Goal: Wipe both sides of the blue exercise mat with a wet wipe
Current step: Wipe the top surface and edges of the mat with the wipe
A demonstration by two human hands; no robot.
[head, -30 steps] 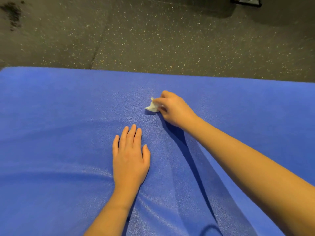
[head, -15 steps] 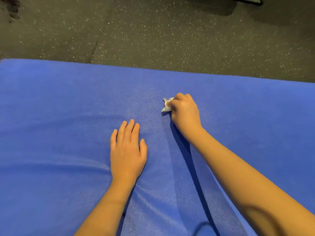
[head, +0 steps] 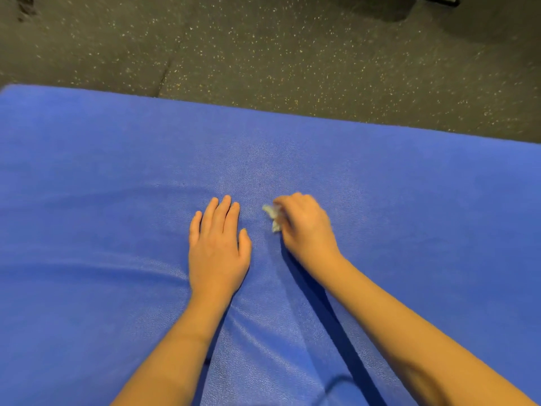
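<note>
Right hand: pinching wet wipe onto blue exercise mat to scrub; left hand: flat, fingers together, apparently steadying it.

Wide stretches of the blue exercise mat lie open left, right and ahead of both hands, up to its far edge. The left hand lies flat, just beside the right hand gripping the wet wipe — only a narrow strip of mat runs between them. Low ripples cross the mat around the left wrist. Beyond lies speckled floor — a dark object sits at its top edge.
</note>
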